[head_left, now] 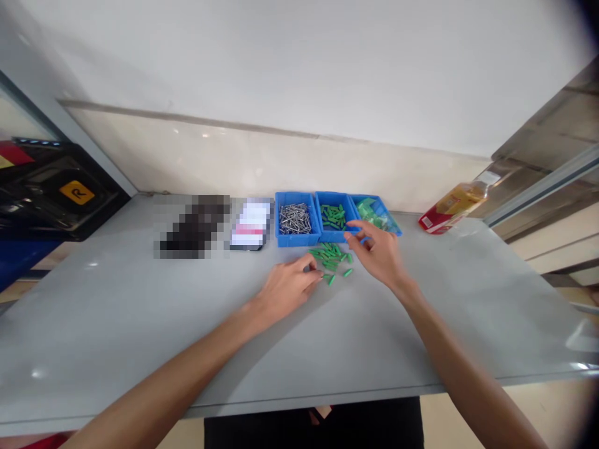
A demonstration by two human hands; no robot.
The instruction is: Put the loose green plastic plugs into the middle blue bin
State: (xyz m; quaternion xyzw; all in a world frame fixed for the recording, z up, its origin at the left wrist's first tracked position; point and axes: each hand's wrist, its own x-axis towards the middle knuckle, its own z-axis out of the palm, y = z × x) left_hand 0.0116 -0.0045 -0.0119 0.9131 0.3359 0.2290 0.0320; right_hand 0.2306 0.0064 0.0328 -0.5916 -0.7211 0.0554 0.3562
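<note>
One left hand (pixel 287 287), fingertips at left edge of loose green plastic plugs (pixel 331 251) piled on gray table (pixel 374 355); can't tell if plug pinched. Right hand (pixel 378 251): thumb and index apart, by near right corner of middle blue bin (pixel 333 237), more plugs inside. Left blue bin (pixel 298 241): silver metal fasteners (pixel 294 218). Farther left: phone (pixel 251 227). Far right: red-labeled bottle (pixel 453 207).

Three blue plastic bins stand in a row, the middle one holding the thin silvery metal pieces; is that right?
Not quite: the head view shows the thin silvery metal pieces in the leftmost blue plastic bin; the middle bin holds small green pieces. The rest stands.
</note>
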